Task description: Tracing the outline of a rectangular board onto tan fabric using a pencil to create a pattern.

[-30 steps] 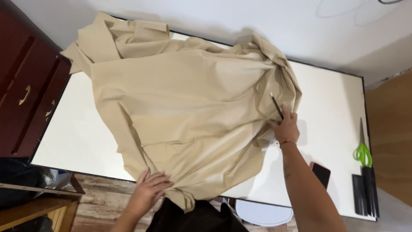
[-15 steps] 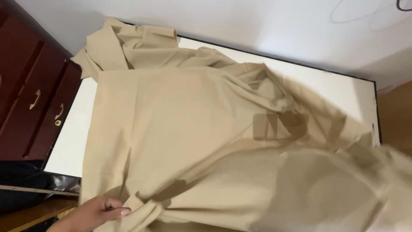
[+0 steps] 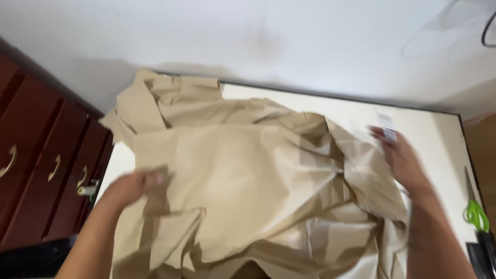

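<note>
Across the white table sprawls the beige cloth, rumpled; left hand pinches its left edge, right hand lies flat and blurred, its grip impossible to tell. Risk: a careless sweep could knock the green-handled scissors off the edge.

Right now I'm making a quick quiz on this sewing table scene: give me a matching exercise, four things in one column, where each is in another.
Things:
1. beige fabric
2. green-handled scissors
3. dark wooden drawers
4. left hand

Places:
A. at the table's far right edge
B. standing left of the table
C. spread over most of the white table
D. on the cloth's left side

Pairs: 1-C, 2-A, 3-B, 4-D
</note>
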